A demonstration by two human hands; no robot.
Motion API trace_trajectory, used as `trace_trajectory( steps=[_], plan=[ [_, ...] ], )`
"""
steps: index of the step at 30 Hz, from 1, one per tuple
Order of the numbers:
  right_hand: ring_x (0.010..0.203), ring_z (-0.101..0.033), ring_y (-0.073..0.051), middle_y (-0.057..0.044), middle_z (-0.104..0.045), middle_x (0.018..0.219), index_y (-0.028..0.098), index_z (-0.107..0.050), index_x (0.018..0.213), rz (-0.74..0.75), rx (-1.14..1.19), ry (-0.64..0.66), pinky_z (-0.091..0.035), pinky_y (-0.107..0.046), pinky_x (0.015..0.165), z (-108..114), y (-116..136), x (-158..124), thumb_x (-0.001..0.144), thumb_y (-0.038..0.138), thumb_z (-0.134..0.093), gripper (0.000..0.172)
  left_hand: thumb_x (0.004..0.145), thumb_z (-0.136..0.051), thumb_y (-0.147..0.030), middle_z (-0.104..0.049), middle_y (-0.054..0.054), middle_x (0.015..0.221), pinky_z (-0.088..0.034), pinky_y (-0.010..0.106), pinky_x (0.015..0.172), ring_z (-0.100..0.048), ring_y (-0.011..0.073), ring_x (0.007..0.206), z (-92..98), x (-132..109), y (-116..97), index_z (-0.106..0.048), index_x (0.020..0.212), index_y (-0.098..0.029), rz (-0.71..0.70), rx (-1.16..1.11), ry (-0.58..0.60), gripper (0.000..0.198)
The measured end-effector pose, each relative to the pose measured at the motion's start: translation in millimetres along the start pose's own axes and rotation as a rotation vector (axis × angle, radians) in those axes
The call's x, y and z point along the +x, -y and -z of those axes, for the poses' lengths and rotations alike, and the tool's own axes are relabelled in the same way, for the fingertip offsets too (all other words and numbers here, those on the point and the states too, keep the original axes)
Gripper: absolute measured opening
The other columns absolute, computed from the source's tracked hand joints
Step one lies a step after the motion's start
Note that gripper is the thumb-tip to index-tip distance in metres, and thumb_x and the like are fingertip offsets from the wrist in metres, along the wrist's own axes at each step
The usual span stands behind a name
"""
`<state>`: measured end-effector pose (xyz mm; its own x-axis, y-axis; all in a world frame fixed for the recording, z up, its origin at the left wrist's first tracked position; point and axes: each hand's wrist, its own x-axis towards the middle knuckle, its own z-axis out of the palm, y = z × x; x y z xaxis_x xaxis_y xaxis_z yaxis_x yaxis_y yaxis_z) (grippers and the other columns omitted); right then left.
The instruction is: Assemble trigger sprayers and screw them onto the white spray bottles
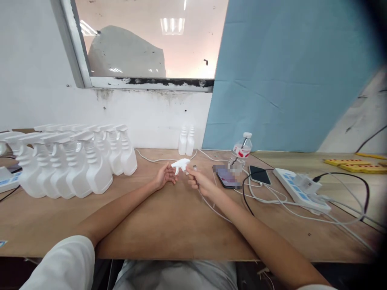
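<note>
A white spray trigger head (181, 164) is between my two hands, above the middle of the wooden table. My left hand (166, 175) is at its left end beside the lever, with the fingers curled and partly apart. My right hand (198, 180) is closed at the right, its thumb and fingers pinched near the neck of the trigger head. A small clear piece (194, 167) shows just above the right fingertips. Two small white bottles (186, 141) without heads stand upright by the wall, behind my hands.
Several white spray bottles (98, 171) with heads stand in rows at the left. On the right are a water bottle (242, 151), two phones (260, 175), a power strip (298, 191) and tangled cables. Yellow strips (356, 166) lie far right.
</note>
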<state>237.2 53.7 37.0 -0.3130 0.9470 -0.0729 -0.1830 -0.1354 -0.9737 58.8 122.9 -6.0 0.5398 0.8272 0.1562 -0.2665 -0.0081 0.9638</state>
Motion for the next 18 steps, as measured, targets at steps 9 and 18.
trace_trajectory(
  steps=[9, 18],
  plan=[
    [0.042, -0.018, -0.002, 0.012, -0.025, 0.055, 0.019, -0.04, 0.071, -0.166, -0.091, 0.141, -0.007, -0.016, 0.039, 10.8, 5.6, -7.8, 0.067, 0.051, -0.077, 0.049, 0.066, -0.076, -0.057, -0.065, 0.007, 0.084, -0.048, 0.023, 0.063, -0.06, 0.0144, 0.07, -9.4, -6.5, 0.3, -0.063, 0.096, -0.012, -0.064, -0.038, 0.045, 0.056],
    [0.04, -0.024, -0.003, 0.008, -0.034, 0.054, 0.014, -0.058, 0.084, -0.084, -0.247, -0.107, -0.016, -0.016, 0.037, 26.2, 8.1, -2.1, 0.077, 0.061, -0.061, 0.048, 0.068, -0.079, -0.041, -0.066, 0.007, 0.085, -0.048, 0.028, 0.066, -0.061, 0.0168, 0.07, -9.0, -2.0, 2.9, -0.06, 0.095, -0.012, -0.01, -0.112, 0.01, 0.044]
  ],
)
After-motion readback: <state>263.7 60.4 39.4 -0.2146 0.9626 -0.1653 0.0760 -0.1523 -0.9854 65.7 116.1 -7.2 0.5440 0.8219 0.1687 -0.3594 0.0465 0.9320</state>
